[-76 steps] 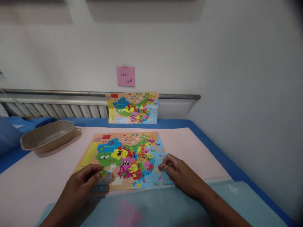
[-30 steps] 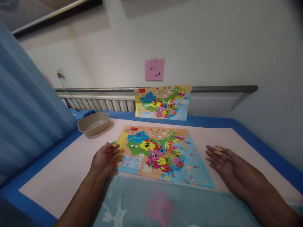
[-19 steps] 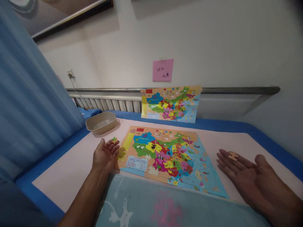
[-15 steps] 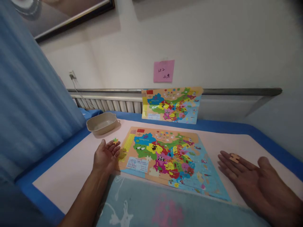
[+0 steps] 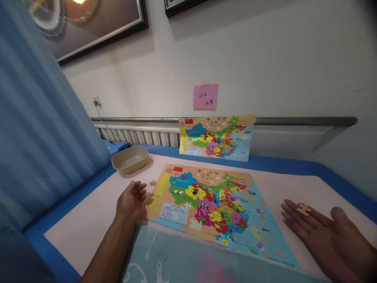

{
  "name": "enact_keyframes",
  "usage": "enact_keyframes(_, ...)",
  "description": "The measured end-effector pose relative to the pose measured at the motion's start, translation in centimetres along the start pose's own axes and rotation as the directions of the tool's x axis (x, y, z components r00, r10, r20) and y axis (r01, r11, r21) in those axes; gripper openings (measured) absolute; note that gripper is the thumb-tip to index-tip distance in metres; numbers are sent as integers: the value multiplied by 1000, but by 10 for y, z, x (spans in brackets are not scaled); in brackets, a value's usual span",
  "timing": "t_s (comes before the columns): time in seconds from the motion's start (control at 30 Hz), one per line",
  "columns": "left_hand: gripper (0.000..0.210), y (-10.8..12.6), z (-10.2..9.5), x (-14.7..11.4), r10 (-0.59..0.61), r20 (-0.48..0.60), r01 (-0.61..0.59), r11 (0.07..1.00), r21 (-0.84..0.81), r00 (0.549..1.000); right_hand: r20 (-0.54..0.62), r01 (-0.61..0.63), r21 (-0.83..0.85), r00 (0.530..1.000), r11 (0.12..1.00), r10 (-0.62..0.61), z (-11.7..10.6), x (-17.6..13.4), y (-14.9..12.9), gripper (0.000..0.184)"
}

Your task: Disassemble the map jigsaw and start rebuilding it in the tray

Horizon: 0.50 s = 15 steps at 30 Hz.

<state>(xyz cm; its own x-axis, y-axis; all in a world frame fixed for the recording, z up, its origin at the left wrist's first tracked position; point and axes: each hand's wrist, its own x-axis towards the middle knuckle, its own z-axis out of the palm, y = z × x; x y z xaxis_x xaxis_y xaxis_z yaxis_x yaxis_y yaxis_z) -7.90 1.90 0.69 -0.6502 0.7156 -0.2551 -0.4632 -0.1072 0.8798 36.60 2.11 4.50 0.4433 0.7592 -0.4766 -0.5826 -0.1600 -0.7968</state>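
My left hand point(image 5: 131, 201) is palm up by the puzzle's left edge, its fingers loosely curled and nothing visible in them. Just beyond its fingertips lies a small green and yellow puzzle piece point(image 5: 152, 182), apart from the hand. My right hand point(image 5: 321, 232) is flat and palm up on the right, with a tan puzzle piece point(image 5: 303, 209) resting on its outstretched fingers. Between the hands lies a colourful map jigsaw puzzle point(image 5: 212, 204). Pale gaps show in its lower left part, near the printed text box.
A matching map picture point(image 5: 216, 137) leans upright against the wall rail point(image 5: 303, 121). A beige plastic basin point(image 5: 130, 159) stands at the back left. A teal cloth point(image 5: 176, 251) covers the front edge. A blue curtain point(image 5: 50, 118) hangs at the left, and a pink note point(image 5: 205, 96) is on the wall.
The green and yellow piece was at my left fingertips and now lies apart from them. My left fingers have curled in. My right hand still bears its piece; the view has shifted slightly.
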Motion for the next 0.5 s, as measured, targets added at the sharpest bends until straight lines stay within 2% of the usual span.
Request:
enact_keyframes(0.07, 14, -3, -2, 11, 100, 62, -111, 971, 213, 993, 1, -23, -32, 1000, 999, 23, -3, 6, 2, 38)
enact_keyframes(0.1, 15, -4, -2, 17, 149, 121, -183, 916, 358, 981, 7, -30, -45, 1000, 999, 31, -4, 9, 4, 37)
enact_keyframes(0.13, 15, -4, -1, 23, 197, 201, -274, 816, 509, 960, 16, -33, -55, 999, 998, 34, -7, 13, 6, 37)
enact_keyframes(0.17, 16, -4, 2, 28, 232, 291, -369, 675, 639, 928, 25, -33, -64, 999, 997, 35, -10, 17, 7, 37)
enact_keyframes(0.23, 19, -3, 7, 38, 256, 470, -534, 330, 779, 844, 49, -35, -96, 998, 995, 40, -15, 23, 11, 31)
enact_keyframes(0.3, 25, -4, 11, 45, 216, 606, -622, 7, 783, 765, 71, -29, -139, 997, 990, 40, -20, 27, 13, 20)
enact_keyframes(0.37, 35, -6, 13, 51, 133, 681, -648, -223, 728, 720, 91, 3, -158, 996, 988, 12, -23, 27, 14, 17)
enact_keyframes(0.43, 39, -7, 13, 59, 68, 706, -651, -331, 683, 705, 113, 40, -126, 993, 991, -26, -24, 25, 14, 17)
enact_keyframes(0.5, 36, -8, 13, 65, 45, 701, -653, -325, 684, 711, 111, 56, -93, 993, 994, -45, -24, 22, 13, 18)
